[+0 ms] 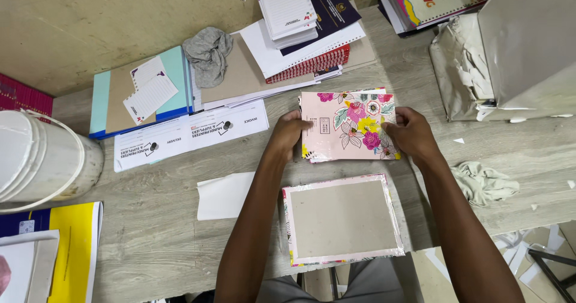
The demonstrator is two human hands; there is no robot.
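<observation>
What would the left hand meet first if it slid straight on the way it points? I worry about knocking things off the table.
The left hand, at the floral cover stack, points up the table; probably it first meets the white printed forms, though depth is unclear.

you had a white rectangular printed form sheet [191, 134] lying flat left of your hands, a white bucket [42, 159] at the far left, and a grey box [528, 45] at the right.
</observation>
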